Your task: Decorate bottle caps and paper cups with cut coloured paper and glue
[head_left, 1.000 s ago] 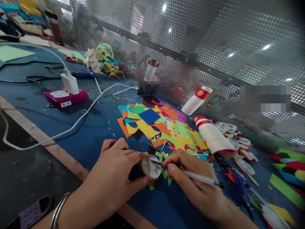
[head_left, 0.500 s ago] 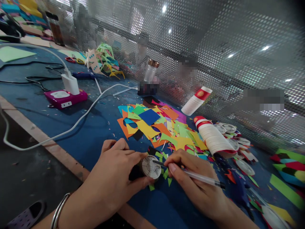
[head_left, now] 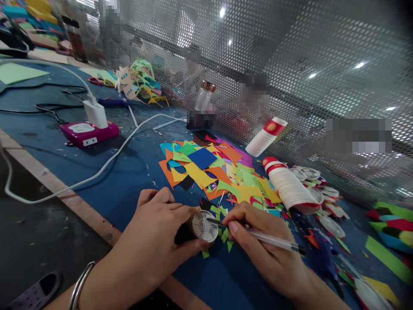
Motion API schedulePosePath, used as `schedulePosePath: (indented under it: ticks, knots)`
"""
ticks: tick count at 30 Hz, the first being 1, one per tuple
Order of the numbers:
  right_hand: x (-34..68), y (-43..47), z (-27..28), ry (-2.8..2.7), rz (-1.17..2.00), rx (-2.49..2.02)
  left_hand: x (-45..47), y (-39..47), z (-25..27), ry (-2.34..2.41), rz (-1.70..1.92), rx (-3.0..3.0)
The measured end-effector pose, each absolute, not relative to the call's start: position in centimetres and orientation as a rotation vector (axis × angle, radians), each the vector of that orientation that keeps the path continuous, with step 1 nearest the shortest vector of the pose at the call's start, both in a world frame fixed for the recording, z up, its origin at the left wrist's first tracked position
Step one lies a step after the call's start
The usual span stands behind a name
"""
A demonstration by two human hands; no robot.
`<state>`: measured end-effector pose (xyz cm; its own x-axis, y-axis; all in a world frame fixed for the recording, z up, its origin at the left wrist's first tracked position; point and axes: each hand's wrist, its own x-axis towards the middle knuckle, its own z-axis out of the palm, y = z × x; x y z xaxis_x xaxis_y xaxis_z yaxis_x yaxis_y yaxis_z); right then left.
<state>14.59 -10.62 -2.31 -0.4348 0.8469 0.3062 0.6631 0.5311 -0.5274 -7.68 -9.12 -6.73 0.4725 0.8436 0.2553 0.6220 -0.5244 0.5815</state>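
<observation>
My left hand (head_left: pixel 161 232) is closed around the edge of a round white paper cup base (head_left: pixel 205 226), with thumb and fingers on opposite sides. Dark pen lines form a grid in its middle and rays around the rim. Its lower part is mostly hidden. My right hand (head_left: pixel 261 241) grips a pen (head_left: pixel 274 242) with a clear barrel, its tip touching the drawn face. Small green paper scraps (head_left: pixel 225 235) lie around the base on the blue tabletop (head_left: pixel 222 275).
Ahead lies a pile of coloured paper (head_left: pixel 206 165). To the right are stacked paper cups (head_left: pixel 290 185), cut cup bases (head_left: pixel 331 226) and a blue glue gun (head_left: pixel 322 254). A white cable (head_left: pixel 112 161) crosses the left, near a magenta power socket (head_left: pixel 88 133). Perforated metal (head_left: pixel 290 64) stands behind.
The pen tip has shifted very slightly on the drawn face, with the right hand moving a touch. The left hand and the cup base stay in place.
</observation>
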Motion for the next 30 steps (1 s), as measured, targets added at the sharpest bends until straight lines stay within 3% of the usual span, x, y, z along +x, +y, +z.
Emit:
schedulePosePath:
  ticks: [30]
  knots:
    - [14.09,-10.44,-2.56,-2.231,0.416,-1.2,-7.63,-8.9,-6.79,1.239,0.723,2.313]
